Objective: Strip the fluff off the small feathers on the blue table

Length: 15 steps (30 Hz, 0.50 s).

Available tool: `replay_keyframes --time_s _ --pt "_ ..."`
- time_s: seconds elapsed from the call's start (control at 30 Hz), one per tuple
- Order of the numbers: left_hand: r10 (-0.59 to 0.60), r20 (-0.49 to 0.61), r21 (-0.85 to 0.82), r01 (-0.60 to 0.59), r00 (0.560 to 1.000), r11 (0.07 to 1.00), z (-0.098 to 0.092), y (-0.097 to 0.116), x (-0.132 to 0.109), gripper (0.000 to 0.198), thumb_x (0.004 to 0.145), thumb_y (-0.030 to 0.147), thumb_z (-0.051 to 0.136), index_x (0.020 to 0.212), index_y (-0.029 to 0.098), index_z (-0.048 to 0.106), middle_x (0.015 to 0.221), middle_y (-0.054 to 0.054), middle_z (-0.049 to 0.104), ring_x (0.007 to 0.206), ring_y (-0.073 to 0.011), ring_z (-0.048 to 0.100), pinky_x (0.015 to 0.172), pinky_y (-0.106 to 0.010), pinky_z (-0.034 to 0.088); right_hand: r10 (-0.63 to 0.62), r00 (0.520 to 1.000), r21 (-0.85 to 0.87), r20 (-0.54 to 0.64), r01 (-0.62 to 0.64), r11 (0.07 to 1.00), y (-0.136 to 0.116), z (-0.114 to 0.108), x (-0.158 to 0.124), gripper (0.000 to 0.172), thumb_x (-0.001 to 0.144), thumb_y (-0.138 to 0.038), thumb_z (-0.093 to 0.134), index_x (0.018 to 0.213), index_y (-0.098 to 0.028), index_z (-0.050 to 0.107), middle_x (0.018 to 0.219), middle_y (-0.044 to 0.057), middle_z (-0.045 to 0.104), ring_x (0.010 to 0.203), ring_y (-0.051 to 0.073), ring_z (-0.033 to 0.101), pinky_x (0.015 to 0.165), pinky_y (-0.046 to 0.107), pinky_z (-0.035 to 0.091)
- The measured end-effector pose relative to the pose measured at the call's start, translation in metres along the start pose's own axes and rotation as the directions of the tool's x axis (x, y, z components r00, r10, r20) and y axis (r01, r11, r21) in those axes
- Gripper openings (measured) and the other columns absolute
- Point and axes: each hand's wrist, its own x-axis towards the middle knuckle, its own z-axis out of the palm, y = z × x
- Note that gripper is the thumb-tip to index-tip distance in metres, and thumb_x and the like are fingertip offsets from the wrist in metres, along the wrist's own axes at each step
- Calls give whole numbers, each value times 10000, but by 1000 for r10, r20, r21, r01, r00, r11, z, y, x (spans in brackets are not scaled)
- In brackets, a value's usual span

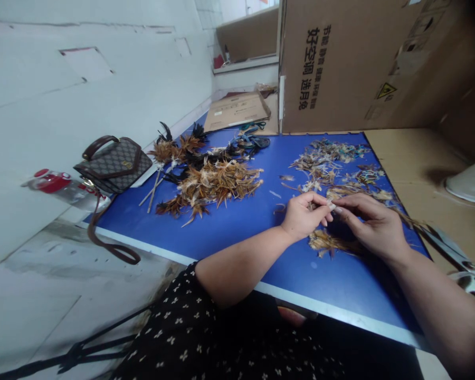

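Over the blue tabletop, my left hand [304, 215] and my right hand [374, 224] meet with fingertips pinched on a small whitish feather piece [331, 205]. Its details are mostly hidden by the fingers. Just below the hands lies a bundle of brown feathers [326, 241], partly under my right hand. Beyond them spreads a loose heap of grey-brown feathers [320, 161]. To the left is a large pile of golden-brown feather tufts [217, 182], with dark-tipped feather bunches [178, 145] behind it.
Large scissors [451, 250] lie at the right by my forearm. A handbag [116, 163] and a clear bottle with a red cap [59, 184] stand at the left edge. A big cardboard box [352, 63] walls the back, beside flat cardboard [237, 111]. A white cylindrical object [471, 182] is far right.
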Motion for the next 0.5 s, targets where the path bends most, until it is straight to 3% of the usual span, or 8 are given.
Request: replay_keyframes --time_s 0.3,0.5 --pt "-99 73 -37 102 992 994 -1 0 -1 615 717 655 975 906 171 646 691 -17 744 533 -117 664 580 -280 532 -72 997 -33 12 73 997 -6 -9 6 120 1016 -353 757 939 -276 806 940 81 804 870 254 758 829 421 616" --pt "-122 -29 -67 120 992 991 -4 -1 3 621 682 608 1007 872 175 604 731 -21 754 548 -111 662 570 -263 509 -21 998 -121 -55 14 993 -2 -11 3 145 1036 -365 720 936 -261 733 923 87 769 862 261 714 842 431 580"
